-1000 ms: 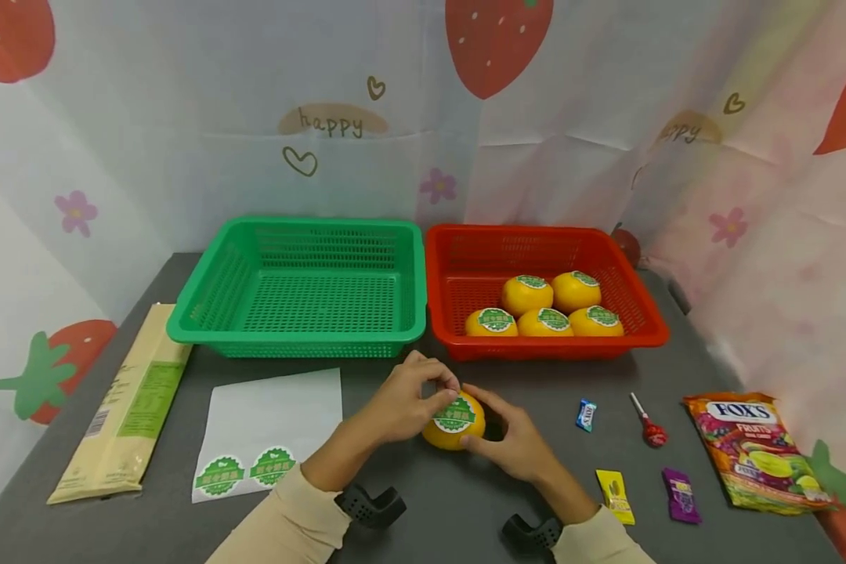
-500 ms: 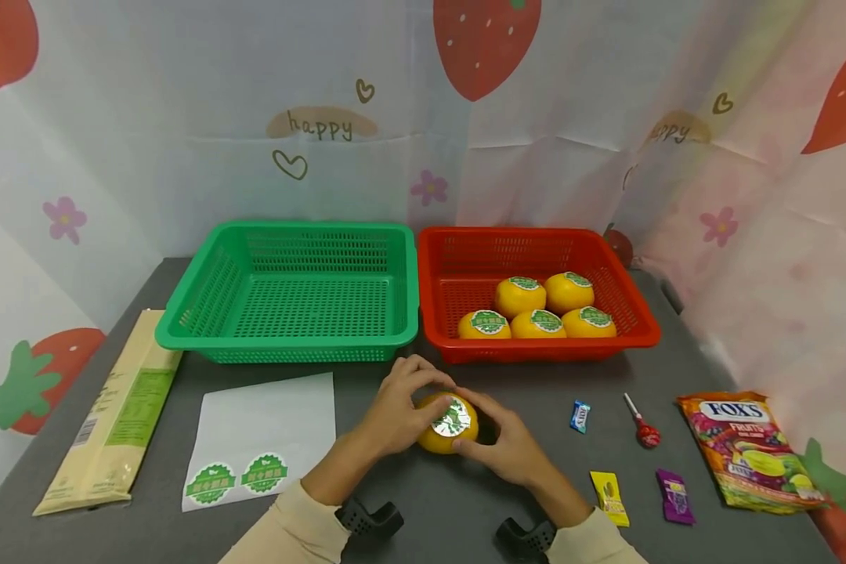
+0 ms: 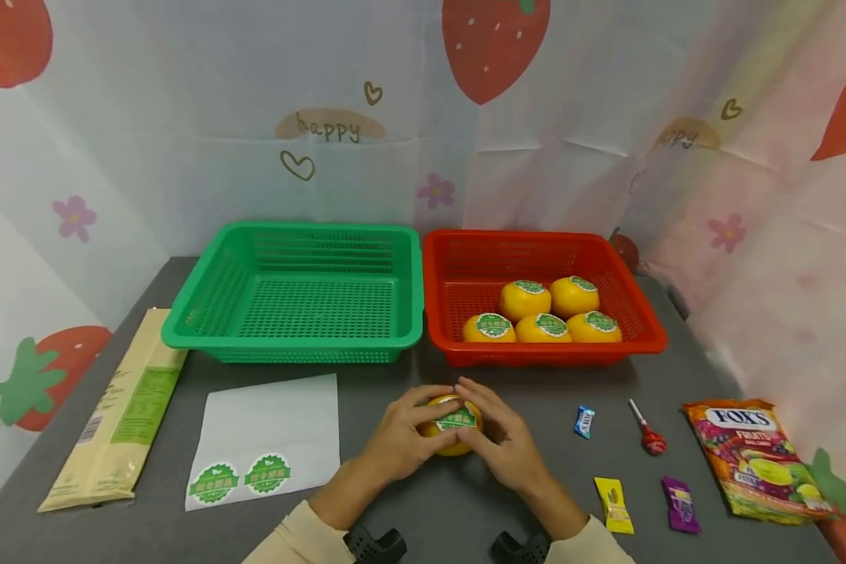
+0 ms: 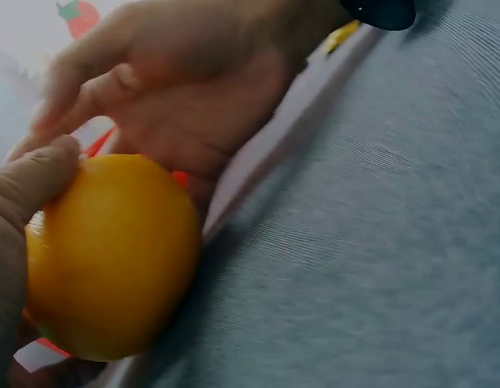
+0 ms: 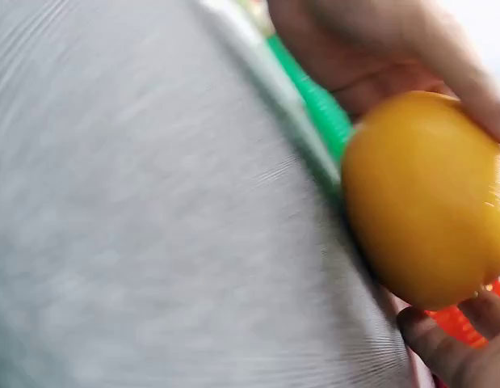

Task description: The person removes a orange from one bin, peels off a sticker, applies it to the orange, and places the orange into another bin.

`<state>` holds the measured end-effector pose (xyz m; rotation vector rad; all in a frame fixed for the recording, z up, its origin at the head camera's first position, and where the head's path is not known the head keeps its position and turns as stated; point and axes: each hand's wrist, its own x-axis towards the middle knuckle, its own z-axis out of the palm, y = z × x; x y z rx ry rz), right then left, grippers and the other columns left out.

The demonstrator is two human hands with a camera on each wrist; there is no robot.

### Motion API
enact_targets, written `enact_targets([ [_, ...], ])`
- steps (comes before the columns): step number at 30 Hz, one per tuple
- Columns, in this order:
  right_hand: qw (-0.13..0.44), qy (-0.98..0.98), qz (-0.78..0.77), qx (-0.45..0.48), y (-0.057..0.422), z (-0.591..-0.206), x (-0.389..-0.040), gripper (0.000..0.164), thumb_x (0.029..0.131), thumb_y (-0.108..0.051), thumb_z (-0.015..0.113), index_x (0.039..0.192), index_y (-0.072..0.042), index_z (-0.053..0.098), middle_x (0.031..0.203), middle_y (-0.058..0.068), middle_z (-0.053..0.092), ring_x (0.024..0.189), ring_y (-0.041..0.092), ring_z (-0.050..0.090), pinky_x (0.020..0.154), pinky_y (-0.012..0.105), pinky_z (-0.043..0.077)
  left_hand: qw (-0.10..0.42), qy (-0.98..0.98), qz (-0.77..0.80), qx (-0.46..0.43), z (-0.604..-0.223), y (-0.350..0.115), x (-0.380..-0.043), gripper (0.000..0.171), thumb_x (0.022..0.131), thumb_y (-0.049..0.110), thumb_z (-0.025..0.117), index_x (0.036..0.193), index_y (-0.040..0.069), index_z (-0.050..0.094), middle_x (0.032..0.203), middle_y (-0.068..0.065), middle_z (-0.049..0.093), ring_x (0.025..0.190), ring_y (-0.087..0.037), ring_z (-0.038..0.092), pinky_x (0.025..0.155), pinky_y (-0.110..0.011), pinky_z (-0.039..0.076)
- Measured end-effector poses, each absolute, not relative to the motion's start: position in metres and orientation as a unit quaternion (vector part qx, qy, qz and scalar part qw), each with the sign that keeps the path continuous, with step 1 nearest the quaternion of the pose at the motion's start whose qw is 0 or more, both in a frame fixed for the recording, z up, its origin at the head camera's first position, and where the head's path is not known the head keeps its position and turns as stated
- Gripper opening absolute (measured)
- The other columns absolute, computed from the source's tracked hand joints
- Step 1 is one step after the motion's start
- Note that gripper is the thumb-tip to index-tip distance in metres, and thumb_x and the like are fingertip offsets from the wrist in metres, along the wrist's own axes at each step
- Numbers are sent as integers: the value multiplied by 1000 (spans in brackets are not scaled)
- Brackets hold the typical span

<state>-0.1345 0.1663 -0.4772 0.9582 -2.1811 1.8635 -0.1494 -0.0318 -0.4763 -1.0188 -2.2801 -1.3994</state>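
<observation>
An orange (image 3: 455, 450) with a round green-and-white sticker (image 3: 458, 417) on its upper side sits on the dark table at the front middle. My left hand (image 3: 399, 435) grips it from the left, fingers over the top and thumb by the sticker. From the right, my right hand (image 3: 505, 442) curls round the same fruit, its thumb near the left thumb. Both wrist views show the orange (image 4: 112, 259) close up, smooth and without its sticker face. Left of the hands lies a white backing sheet (image 3: 275, 423) bearing two more such stickers (image 3: 268, 474).
Behind are a green basket (image 3: 292, 342) and a red basket (image 3: 557, 354) with several stickered oranges (image 3: 525, 300). A cream packet (image 3: 113, 415) lies at left. To the right are a lollipop (image 3: 652, 440), small wrapped candies (image 3: 613, 505) and a FOX'S candy bag (image 3: 754, 462).
My left hand has lowered and moved from the orange's back left round to its side, thumb now by the sticker's front edge. The right thumb has come in closer to the sticker.
</observation>
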Motion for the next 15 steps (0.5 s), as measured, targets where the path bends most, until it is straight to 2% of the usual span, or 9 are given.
enact_targets([
  [5, 100, -720, 624, 288, 159, -479, -132, 35, 90, 18, 53, 124, 13, 58, 138, 30, 44, 126, 44, 42, 96, 29, 42, 132, -766, -536, -331, -483, -31, -149, 45, 81, 13, 79, 122, -1, 66, 126, -12, 59, 116, -26, 55, 87, -34, 50],
  [10, 110, -728, 619, 275, 156, -464, -127, 28, 89, 18, 55, 116, 17, 60, 128, 38, 48, 119, 51, 46, 92, 26, 44, 125, -747, -568, -322, -472, -33, -146, 32, 90, -1, 64, 121, -8, 64, 125, -18, 60, 118, -33, 54, 96, -43, 43],
  [15, 83, -739, 624, 243, 161, -469, -131, 26, 91, 12, 56, 117, 14, 62, 128, 32, 52, 120, 46, 48, 93, 24, 43, 50, -726, -622, -288, -470, -36, -146, 29, 95, 0, 57, 122, -7, 63, 128, -18, 58, 123, -29, 50, 103, -37, 37],
])
